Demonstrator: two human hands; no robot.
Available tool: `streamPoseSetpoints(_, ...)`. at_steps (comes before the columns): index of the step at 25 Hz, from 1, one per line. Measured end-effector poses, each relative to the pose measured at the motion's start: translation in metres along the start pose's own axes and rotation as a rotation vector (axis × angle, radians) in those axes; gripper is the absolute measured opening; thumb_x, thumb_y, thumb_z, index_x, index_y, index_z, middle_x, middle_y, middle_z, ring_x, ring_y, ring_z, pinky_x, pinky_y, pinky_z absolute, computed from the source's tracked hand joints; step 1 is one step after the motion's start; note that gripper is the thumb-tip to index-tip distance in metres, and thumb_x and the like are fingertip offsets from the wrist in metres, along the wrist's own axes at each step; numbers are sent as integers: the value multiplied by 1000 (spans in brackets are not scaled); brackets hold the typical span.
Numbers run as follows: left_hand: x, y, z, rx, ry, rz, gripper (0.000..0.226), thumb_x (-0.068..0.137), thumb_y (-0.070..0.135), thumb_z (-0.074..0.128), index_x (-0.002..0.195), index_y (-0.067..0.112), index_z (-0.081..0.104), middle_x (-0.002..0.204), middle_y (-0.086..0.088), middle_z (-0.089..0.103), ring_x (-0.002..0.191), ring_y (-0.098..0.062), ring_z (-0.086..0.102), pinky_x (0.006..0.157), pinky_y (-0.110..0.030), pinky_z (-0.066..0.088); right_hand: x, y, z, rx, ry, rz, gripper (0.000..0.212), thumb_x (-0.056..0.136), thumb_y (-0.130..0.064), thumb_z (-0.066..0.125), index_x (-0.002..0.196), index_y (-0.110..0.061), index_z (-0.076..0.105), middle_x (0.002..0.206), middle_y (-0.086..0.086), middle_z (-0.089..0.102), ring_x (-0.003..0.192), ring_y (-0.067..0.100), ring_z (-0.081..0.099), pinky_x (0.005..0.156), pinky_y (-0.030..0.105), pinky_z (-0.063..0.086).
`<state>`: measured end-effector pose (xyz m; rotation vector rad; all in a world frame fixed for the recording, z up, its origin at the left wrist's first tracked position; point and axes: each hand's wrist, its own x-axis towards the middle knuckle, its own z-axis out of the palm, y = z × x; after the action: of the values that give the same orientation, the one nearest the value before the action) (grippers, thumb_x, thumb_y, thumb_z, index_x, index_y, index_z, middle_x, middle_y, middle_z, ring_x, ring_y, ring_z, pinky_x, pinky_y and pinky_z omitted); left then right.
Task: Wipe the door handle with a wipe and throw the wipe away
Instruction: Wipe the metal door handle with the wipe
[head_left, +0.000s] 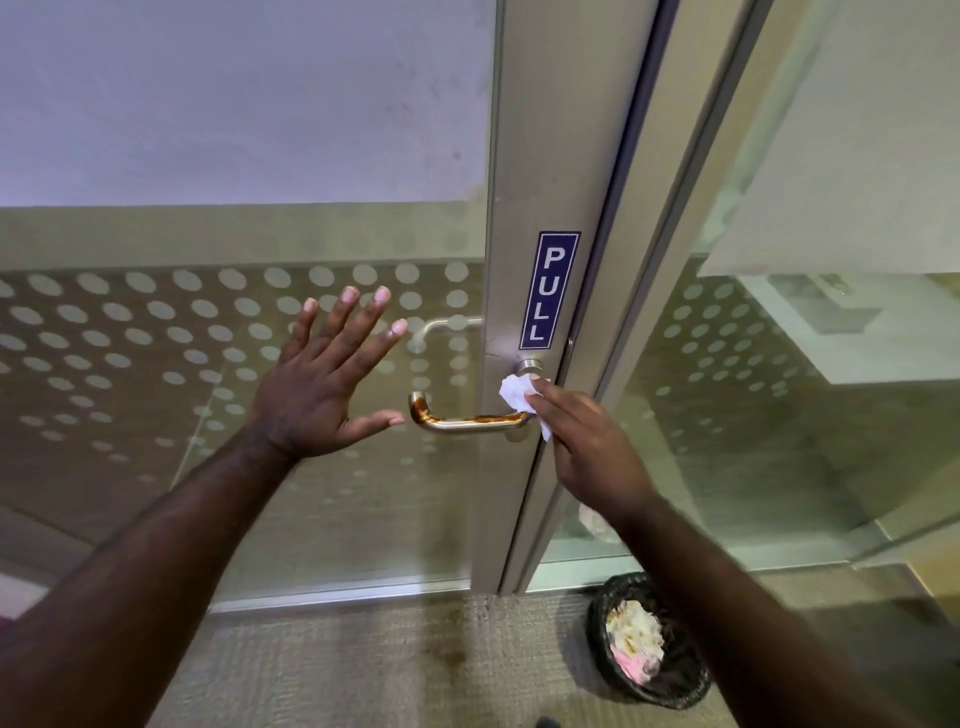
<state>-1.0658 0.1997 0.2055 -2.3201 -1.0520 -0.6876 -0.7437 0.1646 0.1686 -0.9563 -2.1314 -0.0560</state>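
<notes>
A silver lever door handle (462, 422) sticks out of the metal door frame (540, 156), with brown-orange smears along its top and its left end. My right hand (587, 441) is shut on a crumpled white wipe (517, 392) and presses it against the handle's right end, next to the round base. My left hand (324, 379) is open with its fingers spread, flat against the dotted glass just left of the handle.
A blue PULL sticker (549, 290) sits above the handle. A black bin (649, 644) with used wipes stands on the carpet at the lower right, next to the glass side panel (779, 415). A second handle shows through the glass.
</notes>
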Motion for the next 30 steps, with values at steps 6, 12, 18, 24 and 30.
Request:
streamPoseSetpoints(6,0,-6,9,28,70,50,86,94,73,32,160,26,2,166,-3,-3,152,-27,1,121,-47,-3,26,38,-26,-208,-399,-311,49,90,-9,36,134,-15,55,134,2,61,94,18,44,67,28,54)
streamPoseSetpoints(12,1,-11,17,84,130,79,89,91,76,34,160,25,7,166,-4,1,152,-26,1,121,-43,-6,33,50,-22,-275,-368,-457,42,93,-5,45,134,-10,56,134,1,61,120,25,49,94,37,49)
streamPoseSetpoints(18,2,-12,28,211,212,84,98,83,84,39,159,25,18,166,-5,8,152,-26,3,121,-42,-5,19,41,-13,-260,-347,-353,47,92,-3,56,138,-8,50,140,4,55,122,27,55,100,37,46)
streamPoseSetpoints(24,5,-13,37,332,266,87,101,79,88,34,157,24,25,166,-6,11,152,-26,3,120,-42,-5,7,28,-3,-272,-271,-253,42,93,-3,52,135,-6,54,139,4,56,107,27,55,95,30,41)
streamPoseSetpoints(30,4,-17,40,338,266,111,100,82,88,19,158,22,23,165,-6,13,152,-26,5,120,-42,-5,-8,5,15,-345,-114,-62,45,88,-15,71,131,-10,59,135,-1,59,104,27,60,92,37,45)
